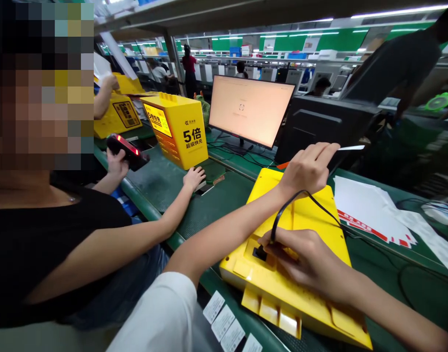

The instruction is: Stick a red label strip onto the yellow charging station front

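Observation:
A yellow box-shaped unit (262, 198) lies flat on the green bench before me. My right hand (304, 254) pinches the end of a black power cable (279, 217) at the dark socket (259, 253) in the unit's recess. Fingers hide the plug, so I cannot tell how deep it sits. The cable arches up past my left wrist and runs off to the right. Above the unit's far end, my left hand (308, 166) holds a thin white slip (351, 147) between its fingers, seen nearly edge-on.
A co-worker at left holds a black scanner (128, 151) with red lights. That person's other hand rests beside an upright yellow unit (180, 132). A monitor (251, 110) stands behind. White printed sheets (370, 210) lie right; white labels (223, 320) line the front edge.

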The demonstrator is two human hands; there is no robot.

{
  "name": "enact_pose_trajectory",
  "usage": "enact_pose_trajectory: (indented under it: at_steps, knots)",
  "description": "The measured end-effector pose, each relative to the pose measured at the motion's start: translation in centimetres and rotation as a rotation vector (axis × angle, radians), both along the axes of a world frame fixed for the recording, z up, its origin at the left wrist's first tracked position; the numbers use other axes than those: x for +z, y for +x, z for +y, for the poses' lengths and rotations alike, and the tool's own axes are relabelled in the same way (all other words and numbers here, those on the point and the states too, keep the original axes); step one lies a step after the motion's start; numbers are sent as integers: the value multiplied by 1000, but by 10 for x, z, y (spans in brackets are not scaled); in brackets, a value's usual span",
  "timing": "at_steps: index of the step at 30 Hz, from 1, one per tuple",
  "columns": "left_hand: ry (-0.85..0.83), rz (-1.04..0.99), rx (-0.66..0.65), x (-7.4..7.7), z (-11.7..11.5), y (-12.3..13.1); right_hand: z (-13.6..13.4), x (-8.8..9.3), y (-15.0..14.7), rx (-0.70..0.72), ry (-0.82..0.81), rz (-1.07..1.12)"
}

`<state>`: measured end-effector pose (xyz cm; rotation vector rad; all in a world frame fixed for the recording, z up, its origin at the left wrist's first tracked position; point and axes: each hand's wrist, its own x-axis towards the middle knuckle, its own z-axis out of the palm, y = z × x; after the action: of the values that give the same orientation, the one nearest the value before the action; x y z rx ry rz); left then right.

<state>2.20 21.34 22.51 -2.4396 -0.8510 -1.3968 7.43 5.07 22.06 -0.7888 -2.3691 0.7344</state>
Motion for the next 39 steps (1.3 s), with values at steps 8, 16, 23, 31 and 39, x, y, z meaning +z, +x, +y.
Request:
enact_pose_trajectory:
  at_steps: [8,16,23,31,39]
  knots:
    - [-114,65,8,2,0,0,-4,3,-1,-20,-44,16]
    - [-134,62,-7,5,-4,1,0,0,-2,-25,-93,-24]
    - [-153,-32,-18,12,-4,-3,2,-1,-3,-51,-136,-61]
    - [-153,-182,-5,32,10,-4,0,-6,-14,-128,-134,-50]
    - [-98,-89,10,78,-71,-72,0,54,62,-552,258,371]
